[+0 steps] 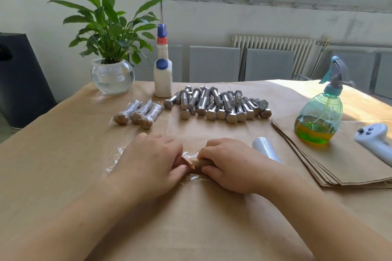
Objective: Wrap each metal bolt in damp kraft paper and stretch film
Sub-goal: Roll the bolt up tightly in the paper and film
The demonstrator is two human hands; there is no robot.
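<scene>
Rolling a paper-wrapped bolt [196, 164] on stretch film [118, 154] at the counter's near middle, left hand [148, 163] and right hand [229, 163] each grip an end; slack film could wrinkle or cling to itself.

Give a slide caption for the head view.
Both hands roll a brown paper-wrapped bolt on clear stretch film.

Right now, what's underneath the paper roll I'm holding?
A sheet of clear stretch film lies under the kraft-wrapped bolt, on the paper-covered table. Both hands hide the roll's ends.
</scene>
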